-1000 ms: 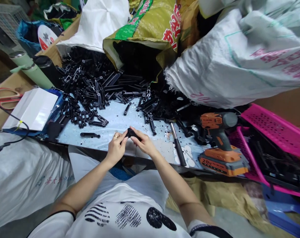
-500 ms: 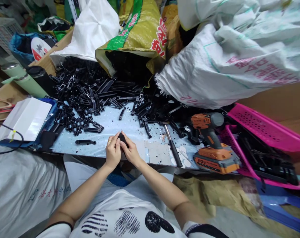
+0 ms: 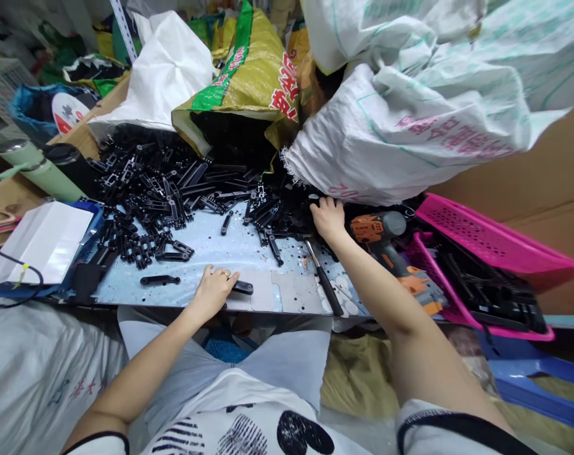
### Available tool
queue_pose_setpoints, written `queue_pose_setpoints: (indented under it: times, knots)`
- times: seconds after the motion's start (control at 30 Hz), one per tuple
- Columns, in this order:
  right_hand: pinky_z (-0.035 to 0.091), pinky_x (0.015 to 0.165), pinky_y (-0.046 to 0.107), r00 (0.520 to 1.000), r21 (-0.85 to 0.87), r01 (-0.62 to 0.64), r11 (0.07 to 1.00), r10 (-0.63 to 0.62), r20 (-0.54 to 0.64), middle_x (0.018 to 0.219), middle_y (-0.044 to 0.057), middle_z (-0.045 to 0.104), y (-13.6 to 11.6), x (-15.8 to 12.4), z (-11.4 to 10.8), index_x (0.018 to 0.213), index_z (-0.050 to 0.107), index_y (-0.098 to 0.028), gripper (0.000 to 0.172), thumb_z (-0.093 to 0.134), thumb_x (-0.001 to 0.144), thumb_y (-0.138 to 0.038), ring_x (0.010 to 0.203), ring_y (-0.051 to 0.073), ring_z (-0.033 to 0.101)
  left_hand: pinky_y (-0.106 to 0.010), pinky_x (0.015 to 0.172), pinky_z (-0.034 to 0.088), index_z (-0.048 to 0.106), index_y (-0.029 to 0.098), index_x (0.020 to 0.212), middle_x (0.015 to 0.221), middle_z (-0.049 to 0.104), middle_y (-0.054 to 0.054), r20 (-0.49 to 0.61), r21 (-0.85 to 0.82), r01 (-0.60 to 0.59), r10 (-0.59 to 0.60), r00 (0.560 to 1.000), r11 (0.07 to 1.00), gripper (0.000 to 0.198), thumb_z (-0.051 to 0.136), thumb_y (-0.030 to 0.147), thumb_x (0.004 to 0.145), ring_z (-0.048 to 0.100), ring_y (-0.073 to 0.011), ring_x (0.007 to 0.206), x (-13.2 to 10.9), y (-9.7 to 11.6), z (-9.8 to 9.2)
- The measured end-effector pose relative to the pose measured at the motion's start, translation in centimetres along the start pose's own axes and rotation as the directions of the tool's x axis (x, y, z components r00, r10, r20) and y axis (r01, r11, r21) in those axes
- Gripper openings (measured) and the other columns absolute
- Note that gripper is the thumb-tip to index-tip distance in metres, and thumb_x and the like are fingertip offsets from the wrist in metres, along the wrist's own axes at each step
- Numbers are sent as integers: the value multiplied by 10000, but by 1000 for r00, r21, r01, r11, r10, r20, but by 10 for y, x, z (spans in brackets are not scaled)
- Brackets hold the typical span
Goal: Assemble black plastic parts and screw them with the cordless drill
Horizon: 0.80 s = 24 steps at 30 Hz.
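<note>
My left hand (image 3: pixel 214 292) is closed around a black elongated part (image 3: pixel 243 287) at the table's front edge, with one end of the part sticking out to the right. Stretched forward, my right hand (image 3: pixel 328 218) touches the right side of a heap of black parts (image 3: pixel 173 189), its fingers a little apart and reaching down among them; nothing shows in its grasp. A single black bar-shaped part (image 3: pixel 160 280) lies to the left of my left hand. Close to my right forearm are a hammer (image 3: pixel 329 291) and an orange cordless drill (image 3: pixel 370 229), the drill partly hidden behind the arm.
A yellow-green sack (image 3: pixel 253 82) and white sacks (image 3: pixel 386 133) lean over the back of the table (image 3: pixel 206 237). At the right stands a pink basket (image 3: pixel 495 246) with black parts. Bottles (image 3: pixel 43 174) and a white sheet (image 3: pixel 40 243) are at the left.
Both hands were together around a black part at the front edge. My right hand has let go and moved forward-right to the heap; my left hand keeps the part. The view has shifted slightly.
</note>
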State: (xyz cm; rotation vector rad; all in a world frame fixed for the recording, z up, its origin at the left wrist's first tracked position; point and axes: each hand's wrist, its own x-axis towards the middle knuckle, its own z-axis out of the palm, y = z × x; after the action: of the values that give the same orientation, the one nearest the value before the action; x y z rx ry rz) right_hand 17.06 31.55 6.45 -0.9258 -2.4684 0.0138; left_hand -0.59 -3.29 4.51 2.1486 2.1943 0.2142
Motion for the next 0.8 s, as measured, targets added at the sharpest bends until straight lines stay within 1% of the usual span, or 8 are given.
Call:
queue_pose_setpoints:
  times: [0.13, 0.33, 0.43, 0.5, 0.6, 0.67, 0.73, 0.8]
  knots:
    - [210, 966, 483, 997, 15, 71, 997, -71, 27, 789, 91, 607, 1, -14, -2, 711, 563, -163, 209, 475, 791, 8, 948, 196, 474, -424, 862, 391, 549, 174, 1224, 987, 622, -141, 17, 19, 112, -112, 994, 994, 401, 420, 75, 858, 562, -255, 963, -5, 3, 2]
    - [262, 915, 418, 987, 55, 130, 990, -134, 90, 773, 99, 599, 18, -4, 10, 590, 507, -160, 247, 479, 784, -9, 894, 163, 439, -344, 776, 411, 522, 190, 1231, 960, 612, -88, 51, -3, -2, 2, 999, 1000, 337, 516, 237, 898, 567, -237, 937, -1, 8, 11]
    - [250, 947, 418, 966, 84, 214, 973, -223, 128, 713, 65, 586, 27, 4, -2, 647, 564, -160, 220, 487, 766, 7, 852, 159, 440, -337, 737, 418, 508, 156, 1241, 947, 621, -91, 23, 56, 74, -75, 997, 996, 343, 499, 237, 908, 577, -236, 897, -1, 5, 13]
    - [231, 978, 430, 948, 105, 265, 959, -279, 152, 755, 61, 601, 25, 2, -16, 750, 612, -164, 204, 500, 759, 6, 855, 166, 450, -336, 731, 422, 503, 149, 1241, 948, 624, -93, 1, 58, 116, -116, 993, 992, 343, 496, 237, 909, 580, -233, 878, -1, 3, 15]
    - [243, 1003, 437, 882, 165, 398, 903, -426, 202, 863, 61, 622, -6, -17, -36, 907, 636, -196, 172, 594, 769, -102, 894, 194, 474, -335, 746, 425, 512, 160, 1221, 959, 622, -92, -3, 24, 104, -104, 995, 994, 323, 500, 236, 908, 580, -228, 885, 1, 4, 18]
    - [331, 938, 411, 791, 207, 508, 836, -548, 272, 880, 63, 623, -46, -38, -42, 958, 626, -210, 157, 619, 801, -213, 868, 204, 502, -340, 752, 426, 523, 160, 1205, 962, 620, -95, 4, 8, 93, -93, 996, 996, 312, 503, 248, 907, 577, -233, 902, 5, 6, 19]
    - [403, 780, 333, 714, 192, 548, 814, -575, 399, 835, 68, 621, -91, -61, -43, 987, 603, -200, 137, 529, 879, -243, 783, 189, 537, -346, 751, 429, 531, 157, 1196, 961, 620, -96, 21, 5, 84, -84, 996, 996, 312, 506, 267, 905, 573, -243, 915, 9, 7, 18]
    - [389, 652, 282, 670, 112, 563, 819, -532, 517, 885, 96, 628, -127, -79, -42, 1000, 575, -179, 147, 486, 904, -244, 784, 199, 570, -351, 755, 431, 534, 153, 1188, 967, 621, -98, 45, 12, 75, -75, 996, 997, 306, 496, 274, 909, 569, -248, 925, 11, 6, 17]
